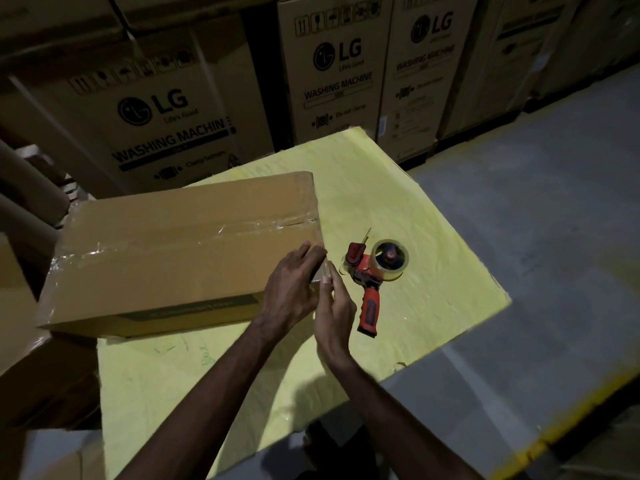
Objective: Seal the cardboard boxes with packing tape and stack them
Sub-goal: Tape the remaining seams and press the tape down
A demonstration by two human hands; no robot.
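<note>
Washing machine cartons (332, 81): stacked in a row just beyond the far edge of the yellow board (415, 209), printed sides facing it.

Cardboard box (180, 251): lying on the left half of the yellow board, flaps closed, jutting out past the board's left edge. Clear tape (242, 228) running along the top seam, wrinkled in places.

Left hand (291, 289): above the middle of the yellow board, laid flat on the box's near right corner, fingers straight and pressing down, gripping nothing.

Right hand (337, 313): beside the left, also mid-board, fingers almost straight and set against the box's end face at that same corner, closed around nothing.

Tape dispenser (372, 282): resting on the yellow board just right of the hands, red handle towards the near edge, roll towards the far edge, touched by neither hand.
</note>
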